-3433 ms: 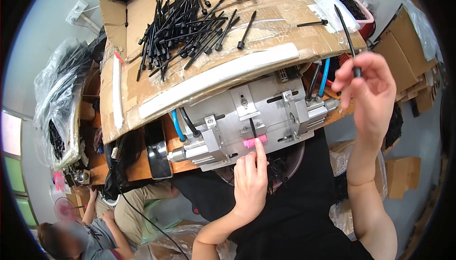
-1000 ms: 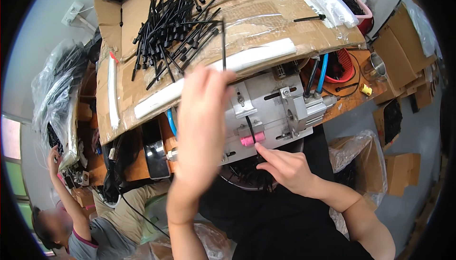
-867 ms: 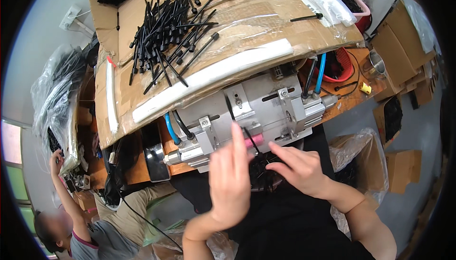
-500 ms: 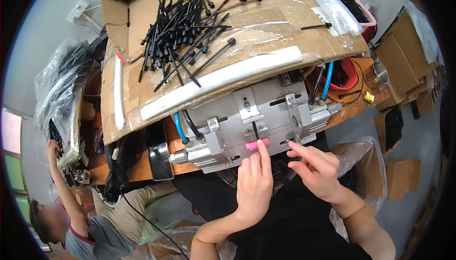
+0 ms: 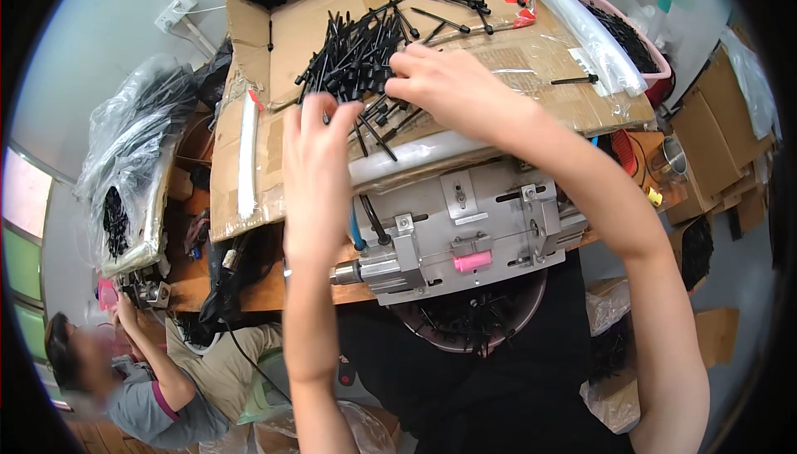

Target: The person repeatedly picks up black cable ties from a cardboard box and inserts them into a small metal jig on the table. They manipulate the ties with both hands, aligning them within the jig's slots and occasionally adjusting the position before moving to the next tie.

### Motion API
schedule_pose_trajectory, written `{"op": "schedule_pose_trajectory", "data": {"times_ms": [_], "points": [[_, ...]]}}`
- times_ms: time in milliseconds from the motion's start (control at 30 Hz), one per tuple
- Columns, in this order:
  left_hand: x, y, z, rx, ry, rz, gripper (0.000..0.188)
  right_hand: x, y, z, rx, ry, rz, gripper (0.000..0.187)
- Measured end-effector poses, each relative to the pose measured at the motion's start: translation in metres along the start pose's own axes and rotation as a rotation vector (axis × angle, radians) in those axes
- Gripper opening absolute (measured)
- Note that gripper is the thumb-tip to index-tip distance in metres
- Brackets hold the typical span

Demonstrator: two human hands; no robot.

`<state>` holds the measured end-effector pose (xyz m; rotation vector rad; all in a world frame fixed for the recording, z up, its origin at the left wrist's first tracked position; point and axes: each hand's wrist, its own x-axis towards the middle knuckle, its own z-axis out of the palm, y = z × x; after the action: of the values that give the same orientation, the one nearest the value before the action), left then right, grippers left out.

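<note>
A heap of thin black plastic sticks with thick heads [image 5: 353, 56] lies on the cardboard sheet in front of me. My left hand [image 5: 318, 143], blurred, is at the heap's near left side. Its thumb and fingers stand apart, with a black head showing in the gap. My right hand [image 5: 444, 89] reaches over the heap's right side with fingers curled together; anything in them is hidden. Below the cardboard is a metal clamping fixture [image 5: 498, 220] with a pink cylindrical piece [image 5: 471, 261] at its front middle. No stick shows at that piece.
A bowl [image 5: 531, 309] holding black parts sits under the fixture's front edge. A clear plastic roll [image 5: 581, 22] and a pink basket [image 5: 660, 60] are at the far right. Another person [image 5: 166, 400] works at the left, near a plastic-covered box [image 5: 137, 155].
Both hands have left the pink piece and moved up and away to the black heap. The stick standing at the fixture is gone from there. The view has shifted slightly.
</note>
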<state>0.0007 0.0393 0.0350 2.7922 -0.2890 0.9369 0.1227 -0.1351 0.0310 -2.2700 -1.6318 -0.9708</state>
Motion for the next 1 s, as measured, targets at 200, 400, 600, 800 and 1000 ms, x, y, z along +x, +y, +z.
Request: {"op": "schedule_pose_trajectory", "data": {"times_ms": [200, 400, 600, 800, 1000], "points": [[0.045, -0.056, 0.028, -0.286, -0.216, 0.231, 0.017, -0.018, 0.035, -0.008, 0.191, -0.240, -0.038, 0.016], [0.083, -0.021, 0.065, -0.322, -0.112, 0.329, 0.011, -0.062, 0.064, -0.025, 0.173, -0.057, -0.009, 0.013], [0.075, 0.024, 0.026, -0.277, -0.181, 0.002, 0.018, -0.075, 0.072, -0.044, 0.051, -0.088, 0.029, 0.011], [0.024, 0.010, -0.006, -0.407, -0.463, 0.083, 0.029, -0.069, 0.063, -0.037, 0.173, -0.135, 0.187, 0.005], [-0.041, 0.035, -0.010, -0.246, -0.132, 0.079, 0.043, -0.076, 0.043, -0.070, 0.467, 0.196, 0.528, 0.030]]}}
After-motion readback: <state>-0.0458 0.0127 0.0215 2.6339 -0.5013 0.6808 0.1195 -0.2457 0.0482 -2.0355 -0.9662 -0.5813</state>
